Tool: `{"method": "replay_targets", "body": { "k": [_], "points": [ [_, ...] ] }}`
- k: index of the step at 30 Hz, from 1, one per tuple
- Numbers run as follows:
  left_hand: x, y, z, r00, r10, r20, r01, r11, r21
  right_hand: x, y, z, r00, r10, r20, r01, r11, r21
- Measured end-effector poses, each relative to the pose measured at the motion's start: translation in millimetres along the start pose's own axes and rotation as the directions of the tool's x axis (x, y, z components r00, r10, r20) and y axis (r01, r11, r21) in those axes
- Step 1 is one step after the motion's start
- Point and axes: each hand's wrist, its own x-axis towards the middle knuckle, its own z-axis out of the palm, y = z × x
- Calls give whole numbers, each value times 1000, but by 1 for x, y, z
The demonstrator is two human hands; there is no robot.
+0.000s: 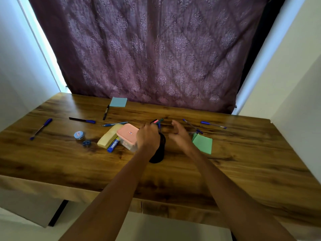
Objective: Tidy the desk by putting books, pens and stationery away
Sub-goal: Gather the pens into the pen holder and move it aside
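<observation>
Gripping a bundle of pens (157, 121), my left hand (147, 136) sits above a dark cup (159, 150) at mid-desk; the fingers curl round the pens, whose pink and teal tips stick out past the knuckles. I cannot count the pens in that bundle. My right hand (178, 134) hovers just beside it, fingers spread and loosely bent, holding nothing; motion blur hides the fingertips.

Counted outward:
- One pink-lidded box (127, 134), touching the left hand's near side.
- One yellow block (109, 135) and one glue stick (113, 145), lying against the box's left.
- One sharpener (86, 142) and one small jar (79, 135), further left.
- Four loose pens on the left half: a teal pen (114, 124), a blue-capped pen (82, 120), a black marker (106, 112) and a far-left pen (41, 128).
- About three pens (213, 124) right of the hands; blur makes that count uncertain.
- Two pads: a green pad (202, 143) just right of my right hand, and a blue pad (118, 101) at the desk's far edge.

Open room: the desk (243, 171) shows bare wood along its near edge and right end. A curtain (149, 49) hangs behind the far edge.
</observation>
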Motion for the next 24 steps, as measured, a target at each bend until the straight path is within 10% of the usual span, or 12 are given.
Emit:
{"method": "replay_targets", "body": {
  "k": [10, 19, 24],
  "points": [
    [58, 96, 70, 977, 138, 165, -84, 951, -296, 70, 42, -118, 930, -57, -363, -33, 971, -237],
    [98, 128, 142, 950, 141, 280, -176, 979, 102, 152, 91, -129, 996, 42, -78, -77, 840, -537],
    [110, 137, 163, 938, 201, 281, -259, 948, 184, 182, 107, -106, 986, -77, 146, 164, 548, -820]
  ]
}}
